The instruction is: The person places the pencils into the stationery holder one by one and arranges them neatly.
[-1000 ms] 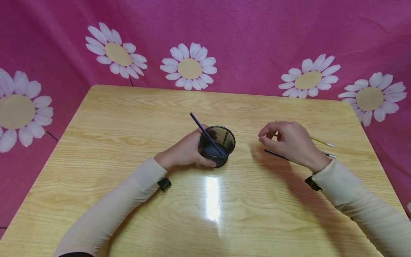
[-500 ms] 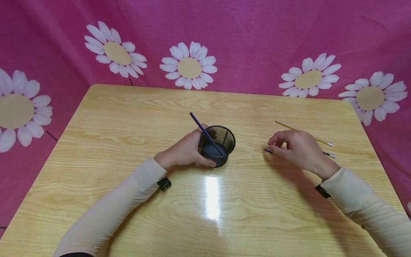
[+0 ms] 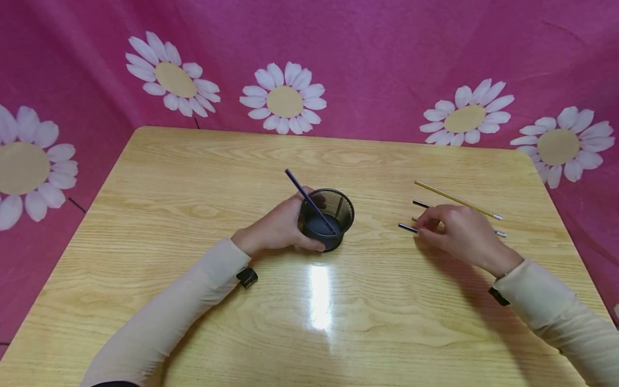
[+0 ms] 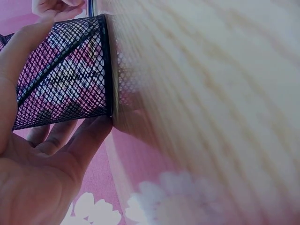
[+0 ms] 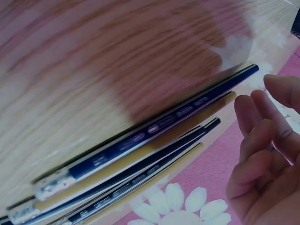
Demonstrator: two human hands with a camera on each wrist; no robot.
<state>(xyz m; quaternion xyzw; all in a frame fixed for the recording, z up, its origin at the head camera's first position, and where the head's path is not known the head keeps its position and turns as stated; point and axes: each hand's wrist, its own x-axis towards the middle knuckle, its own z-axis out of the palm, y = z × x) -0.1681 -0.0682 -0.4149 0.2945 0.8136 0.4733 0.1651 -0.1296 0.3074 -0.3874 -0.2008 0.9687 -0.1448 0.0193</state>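
My left hand (image 3: 275, 228) grips a black mesh pencil cup (image 3: 327, 244) around its side. A dark blue pencil (image 3: 299, 185) leans in the cup, pointing up to the left. Over several pencils on the table hovers my right hand (image 3: 454, 234), fingers bent, with a gap between thumb and fingertips in the right wrist view. Closest to the thumb is a dark blue pencil (image 5: 159, 123) with a white eraser; beside it lie a yellow pencil (image 5: 136, 157) and darker ones. A yellow pencil (image 3: 456, 200) lies farther back. The hand partly hides the others in the head view.
The wooden table (image 3: 193, 188) has a glossy top with a bright reflection in front of the cup. A pink cloth (image 3: 358, 64) with white daisies hangs behind and at the sides. Dark wrist devices (image 3: 247, 277) sit at both cuffs.
My right hand has moved right and toward me, lower over the pencils, uncovering the yellow pencil and the ends of others. The left hand, cup and leaning pencil stay put.
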